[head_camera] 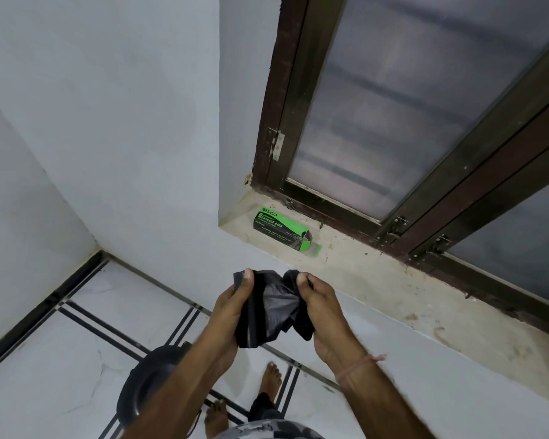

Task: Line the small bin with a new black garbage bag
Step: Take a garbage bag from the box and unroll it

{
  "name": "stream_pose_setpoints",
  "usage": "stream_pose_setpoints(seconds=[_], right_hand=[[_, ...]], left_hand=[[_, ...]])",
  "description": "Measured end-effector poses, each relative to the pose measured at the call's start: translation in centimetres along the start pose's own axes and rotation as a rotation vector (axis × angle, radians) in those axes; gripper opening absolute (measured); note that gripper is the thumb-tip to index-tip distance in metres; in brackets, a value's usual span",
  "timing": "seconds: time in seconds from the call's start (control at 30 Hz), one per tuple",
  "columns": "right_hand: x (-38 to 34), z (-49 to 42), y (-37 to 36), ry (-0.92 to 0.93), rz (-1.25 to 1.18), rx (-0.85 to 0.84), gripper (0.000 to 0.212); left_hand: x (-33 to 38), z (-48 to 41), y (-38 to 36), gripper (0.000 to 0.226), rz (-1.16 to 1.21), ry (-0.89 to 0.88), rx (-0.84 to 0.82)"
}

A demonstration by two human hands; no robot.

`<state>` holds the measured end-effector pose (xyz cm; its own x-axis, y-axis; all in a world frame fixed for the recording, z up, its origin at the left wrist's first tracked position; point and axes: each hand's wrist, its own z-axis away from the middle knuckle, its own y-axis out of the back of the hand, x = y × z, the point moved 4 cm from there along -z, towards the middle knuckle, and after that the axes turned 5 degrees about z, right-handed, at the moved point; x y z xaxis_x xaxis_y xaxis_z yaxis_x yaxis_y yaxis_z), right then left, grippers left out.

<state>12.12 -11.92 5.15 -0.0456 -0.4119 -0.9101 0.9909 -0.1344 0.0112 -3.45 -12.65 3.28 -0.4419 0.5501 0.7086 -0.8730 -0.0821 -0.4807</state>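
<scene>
A folded, crumpled black garbage bag (271, 310) hangs between both hands in front of the window sill. My left hand (232, 307) pinches its left edge with the thumb on top. My right hand (319, 307) grips the bunched right part. Down on the floor, a small dark bin (148, 380) stands below my left forearm, which hides part of it. A green and black garbage bag box (281, 228) lies on the sill with its end flap open.
The stone sill (393, 280) runs along a window with a dark frame (476, 172) and frosted panes. White walls meet in a corner at the left. My bare feet (268, 380) stand on white floor tiles with dark stripes.
</scene>
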Motion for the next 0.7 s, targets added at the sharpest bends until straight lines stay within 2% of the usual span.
stream_pose_setpoints(seconds=[0.1,0.17,0.33,0.4,0.5,0.7], right_hand=[[-0.6,0.5,-0.3,0.035,0.151,-0.093,0.041],[-0.3,0.3,-0.1,0.06,0.234,-0.065,0.041],[0.4,-0.6,0.7,0.045,0.133,0.046,0.022],[0.0,-0.3,0.6,0.055,0.1,-0.001,0.024],[-0.6,0.3,-0.1,0.064,0.214,-0.106,0.035],[0.0,-0.4,0.5,0.041,0.266,0.014,0.024]], left_hand=[[-0.2,0.0,-0.1,0.064,-0.024,0.002,-0.013],[-0.2,-0.2,0.0,0.068,-0.033,-0.002,-0.011],[-0.3,-0.6,0.2,0.067,-0.005,0.008,-0.001],[-0.3,-0.5,0.0,0.066,-0.018,0.014,-0.019],[-0.2,-0.4,-0.1,0.068,-0.032,0.009,-0.032],[-0.3,-0.9,0.4,0.074,-0.023,0.019,0.001]])
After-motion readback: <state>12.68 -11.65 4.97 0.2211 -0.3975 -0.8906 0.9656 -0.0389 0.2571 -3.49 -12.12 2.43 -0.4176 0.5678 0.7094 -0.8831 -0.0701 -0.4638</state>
